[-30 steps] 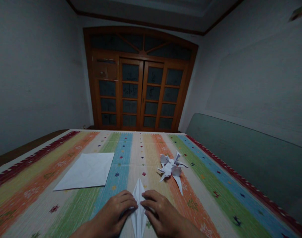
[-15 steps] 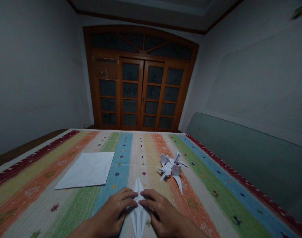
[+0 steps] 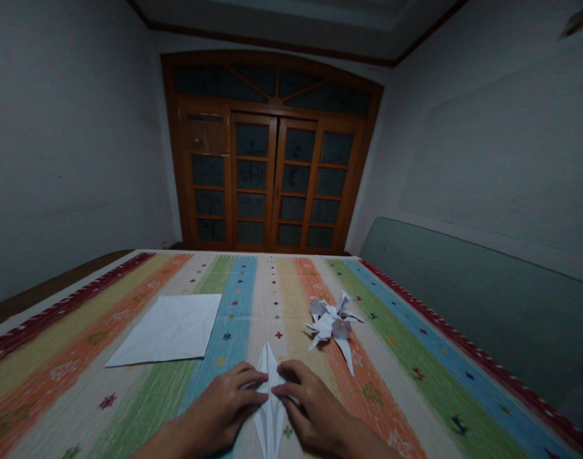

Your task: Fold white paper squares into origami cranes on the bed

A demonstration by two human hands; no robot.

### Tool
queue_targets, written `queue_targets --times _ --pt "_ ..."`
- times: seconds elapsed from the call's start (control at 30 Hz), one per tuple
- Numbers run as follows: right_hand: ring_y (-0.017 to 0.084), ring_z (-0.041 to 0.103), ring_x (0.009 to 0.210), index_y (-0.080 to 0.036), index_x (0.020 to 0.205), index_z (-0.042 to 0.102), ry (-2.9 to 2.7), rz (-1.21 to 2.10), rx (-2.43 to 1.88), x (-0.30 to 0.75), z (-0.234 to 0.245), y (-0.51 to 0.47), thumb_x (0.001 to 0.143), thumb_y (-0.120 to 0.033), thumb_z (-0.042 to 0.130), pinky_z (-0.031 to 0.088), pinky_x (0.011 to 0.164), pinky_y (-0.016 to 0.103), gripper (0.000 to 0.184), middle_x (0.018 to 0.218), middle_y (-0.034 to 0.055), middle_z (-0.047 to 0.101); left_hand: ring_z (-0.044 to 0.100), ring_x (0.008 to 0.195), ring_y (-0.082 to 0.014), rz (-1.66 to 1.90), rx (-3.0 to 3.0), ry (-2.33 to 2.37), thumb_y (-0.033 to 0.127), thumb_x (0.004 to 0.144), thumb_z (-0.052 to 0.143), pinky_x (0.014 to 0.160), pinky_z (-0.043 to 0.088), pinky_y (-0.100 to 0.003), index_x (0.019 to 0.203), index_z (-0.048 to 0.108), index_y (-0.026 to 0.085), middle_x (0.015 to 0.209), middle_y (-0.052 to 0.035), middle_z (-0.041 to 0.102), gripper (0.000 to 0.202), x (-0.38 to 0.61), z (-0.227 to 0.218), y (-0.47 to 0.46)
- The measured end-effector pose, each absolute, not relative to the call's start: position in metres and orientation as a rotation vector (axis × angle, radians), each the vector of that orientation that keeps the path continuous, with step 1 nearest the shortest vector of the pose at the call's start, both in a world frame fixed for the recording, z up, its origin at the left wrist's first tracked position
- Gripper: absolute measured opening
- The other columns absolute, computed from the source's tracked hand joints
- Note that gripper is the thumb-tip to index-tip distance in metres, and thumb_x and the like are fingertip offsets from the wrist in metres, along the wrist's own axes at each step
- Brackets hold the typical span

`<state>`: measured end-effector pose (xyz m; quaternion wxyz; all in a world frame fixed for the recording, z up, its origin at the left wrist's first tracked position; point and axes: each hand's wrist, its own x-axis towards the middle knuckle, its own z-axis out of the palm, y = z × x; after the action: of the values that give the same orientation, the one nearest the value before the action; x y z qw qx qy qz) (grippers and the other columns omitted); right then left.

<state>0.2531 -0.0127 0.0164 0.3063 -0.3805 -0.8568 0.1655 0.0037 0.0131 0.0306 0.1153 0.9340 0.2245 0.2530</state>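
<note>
Left hand [image 3: 222, 398], right hand [image 3: 310, 405] pressing long white folded-paper form [image 3: 270, 421] from both sides, steadying it; white origami cluster [image 3: 330, 325] right of it.

The folded paper crane [image 3: 270, 424] is matt, the woven cloth [image 3: 234, 306] under it looks rough, and the sheet [image 3: 164, 329] beside it is smooth paper.

And there go your hands, riding up the folded white paper [image 3: 270, 417]! Your left hand [image 3: 219, 400] and your right hand [image 3: 310, 401] have both crept a touch toward its pointed tip, your fingers now sitting higher along the paper than a second ago. Your head has shifted slightly as well, and with it the loose white sheet [image 3: 163, 330] sits a shade further right in your view.
</note>
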Motion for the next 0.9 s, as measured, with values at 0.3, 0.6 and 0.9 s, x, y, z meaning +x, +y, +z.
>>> queue_targets --times 0.3,0.6,0.9 --pt "0.024 0.061 0.101 -0.021 0.099 0.078 -2.108 0.512 -1.201 0.239 0.012 -0.016 0.082 -0.011 0.072 0.051 0.092 0.039 0.021 0.103 0.0084 0.065 0.059 0.098 -0.0238 0.662 2.745 0.686 0.006 0.091 0.058 0.082 0.051 -0.034 0.103 0.076 0.025 0.101 -0.0075 0.069 0.029 0.015 0.042 0.008" --pt "0.024 0.063 0.101 -0.023 0.096 0.077 -2.063 0.591 -1.103 0.232 0.003 -0.020 0.077 -0.002 0.068 0.050 0.092 0.038 0.030 0.103 0.0071 0.069 0.054 0.092 -0.0232 0.729 2.772 0.662 0.010 0.087 0.072 0.076 0.041 -0.032 0.094 0.075 0.027 0.090 -0.0039 0.065 0.019 0.009 0.032 0.016" --pt "0.020 0.067 0.094 -0.022 0.106 0.074 -1.945 0.714 -0.964 0.227 -0.005 -0.019 0.074 0.003 0.059 0.053 0.084 0.030 0.042 0.101 0.0073 0.068 0.055 0.095 -0.0238 0.851 2.855 0.598 0.023 0.093 0.072 0.078 0.044 -0.034 0.094 0.073 0.026 0.100 -0.0064 0.062 0.004 0.007 0.033 0.016"
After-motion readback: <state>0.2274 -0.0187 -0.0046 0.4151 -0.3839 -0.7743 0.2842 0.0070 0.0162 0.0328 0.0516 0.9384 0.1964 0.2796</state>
